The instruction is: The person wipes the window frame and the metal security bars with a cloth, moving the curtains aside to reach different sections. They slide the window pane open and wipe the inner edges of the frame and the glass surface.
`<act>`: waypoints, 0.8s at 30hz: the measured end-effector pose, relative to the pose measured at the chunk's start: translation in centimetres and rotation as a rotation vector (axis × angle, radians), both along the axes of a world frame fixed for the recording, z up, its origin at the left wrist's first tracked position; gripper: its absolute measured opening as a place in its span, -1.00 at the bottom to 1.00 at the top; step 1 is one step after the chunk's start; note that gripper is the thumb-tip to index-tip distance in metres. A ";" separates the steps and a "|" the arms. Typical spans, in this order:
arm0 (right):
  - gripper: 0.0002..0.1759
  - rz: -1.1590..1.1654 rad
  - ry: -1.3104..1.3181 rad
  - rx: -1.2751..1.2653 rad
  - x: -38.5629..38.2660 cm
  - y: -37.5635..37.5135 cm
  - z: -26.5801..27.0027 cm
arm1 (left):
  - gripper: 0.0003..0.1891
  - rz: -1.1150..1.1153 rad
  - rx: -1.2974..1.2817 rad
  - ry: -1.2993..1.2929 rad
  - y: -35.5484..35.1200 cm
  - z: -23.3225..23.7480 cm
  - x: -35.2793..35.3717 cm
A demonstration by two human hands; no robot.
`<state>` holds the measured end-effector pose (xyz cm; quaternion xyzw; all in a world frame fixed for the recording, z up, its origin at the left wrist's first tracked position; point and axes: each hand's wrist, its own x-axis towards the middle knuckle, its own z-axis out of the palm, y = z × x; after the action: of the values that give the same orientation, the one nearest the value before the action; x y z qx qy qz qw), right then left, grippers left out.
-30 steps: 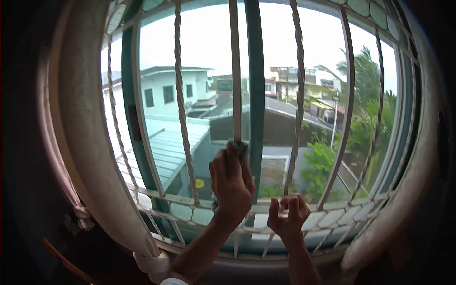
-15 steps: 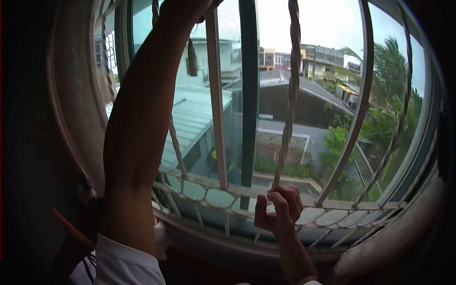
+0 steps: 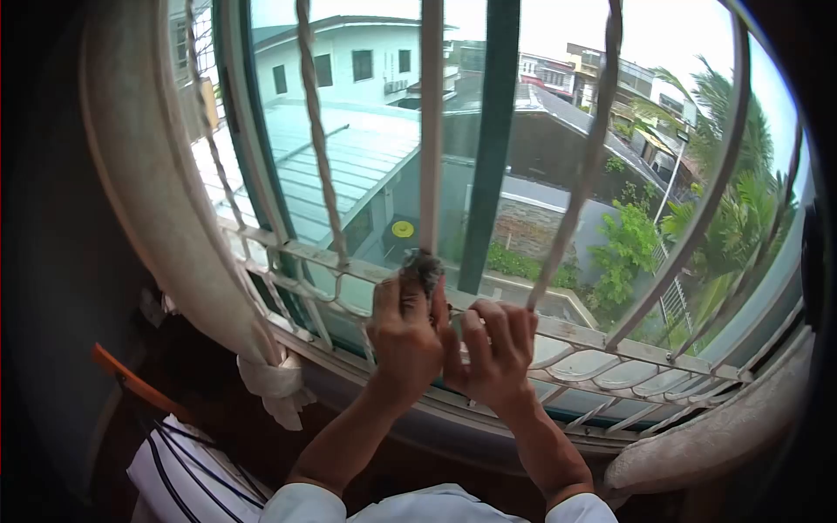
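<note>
My left hand (image 3: pixel 406 336) is closed on a crumpled dark grey rag (image 3: pixel 425 268), which is pressed around the foot of a flat upright bar (image 3: pixel 431 157) of the window grille. Close beside it, my right hand (image 3: pixel 493 353) has its fingers curled over the grille's horizontal rail (image 3: pixel 567 336), near the base of a twisted bar (image 3: pixel 586 166). The two hands nearly touch. Part of the rag is hidden behind the left fingers.
A tied curtain (image 3: pixel 144 174) hangs at the left, and another curtain (image 3: pixel 715 436) lies along the lower right. Below left stands an orange-edged chair (image 3: pixel 139 383) with white fabric and dark straps. Behind the grille is a sliding window with a green frame (image 3: pixel 499 131).
My left hand has come down from high on the grille to the lower rail. The right hand stays at the rail, and the view has tilted downward.
</note>
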<state>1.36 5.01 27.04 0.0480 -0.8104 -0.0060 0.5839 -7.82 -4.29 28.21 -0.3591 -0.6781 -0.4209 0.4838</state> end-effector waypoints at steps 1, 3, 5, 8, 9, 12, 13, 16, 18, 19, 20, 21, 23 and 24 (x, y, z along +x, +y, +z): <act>-0.70 0.004 0.012 -0.023 -0.1 -0.3 0.1 | -0.82 0.012 -0.025 -0.013 -0.5 -0.1 0.0; -0.69 0.042 0.008 -0.080 0.1 -0.7 0.5 | -0.79 -0.008 -0.049 -0.017 -2.3 0.0 -0.4; -0.69 0.031 0.016 -0.060 0.1 -1.4 1.3 | -0.77 -0.151 0.043 -0.036 -4.3 0.0 -1.0; -0.68 0.065 0.062 -0.109 -1.8 -2.3 1.9 | -0.76 0.007 0.147 -0.092 -6.6 0.7 -3.7; -0.67 0.051 0.070 -0.151 -3.2 -3.3 2.3 | -0.75 0.059 0.111 -0.085 -6.8 0.3 -6.2; -0.74 -0.024 0.081 -0.268 -5.7 -3.7 1.6 | -0.69 0.121 0.074 0.004 -5.0 -1.9 -7.2; -0.76 -0.070 0.105 -0.331 -6.5 -3.5 1.3 | -0.69 0.111 0.090 0.040 -4.9 -1.5 -7.4; -0.75 -0.153 0.155 -0.179 -7.0 -3.2 1.5 | -0.69 -0.028 0.215 0.036 -4.0 2.5 -9.0; -0.73 -0.154 0.165 -0.176 -7.2 -3.5 2.0 | -0.70 -0.015 0.241 0.140 -3.9 6.2 -10.2; -0.70 -0.154 0.144 -0.188 -6.9 -3.7 2.1 | -0.71 0.008 0.242 0.182 -4.0 7.8 -10.2; -0.70 -0.156 0.158 -0.182 -6.8 -3.7 1.7 | -0.77 -0.023 0.266 0.165 -3.7 10.1 -10.4; -0.72 -0.172 0.146 -0.186 -6.8 -3.6 1.5 | -0.84 -0.026 0.284 0.227 -3.5 13.5 -10.8; -0.74 -0.192 0.148 -0.185 -7.0 -3.5 1.4 | -0.84 0.046 0.263 0.281 -3.4 20.1 -11.8; -0.73 -0.206 0.135 -0.198 -6.9 -3.7 1.4 | -0.77 0.073 0.273 0.321 -3.1 23.7 -12.3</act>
<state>-5.57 1.32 28.49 -0.0937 -0.7667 0.0112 0.6351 -20.14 -7.36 51.94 -0.3278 -0.5416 -0.4285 0.6447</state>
